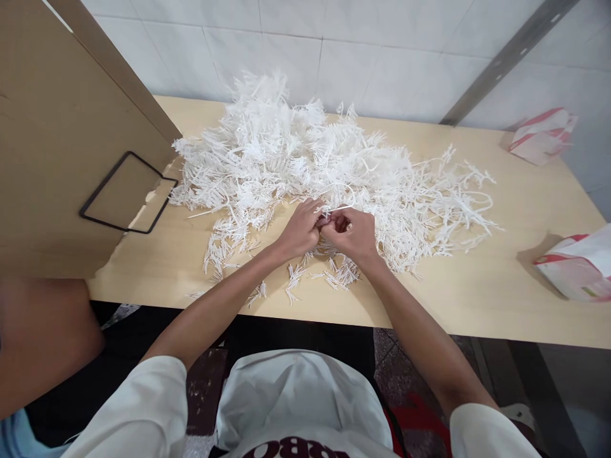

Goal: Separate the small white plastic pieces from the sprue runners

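My left hand (304, 227) and my right hand (352, 234) meet over the front of a big heap of white branching plastic pieces (305, 146). Both hands have their fingers closed in a pinch around a thin white plastic strand (340, 207), which curves up from between them. The fingertips partly hide what lies in the grip. Loose white sprigs (294, 278) are scattered on the table below my wrists. Longer stringy white strands (465, 203) spread out at the heap's right end.
The light wood table (443, 299) runs along a tiled wall. At the left stands a cardboard panel (62, 127) with a black wire frame (128, 191) by its lower edge. Two red-and-white packets (575, 267) sit at the right. Another person's arm (48, 337) is at the lower left.
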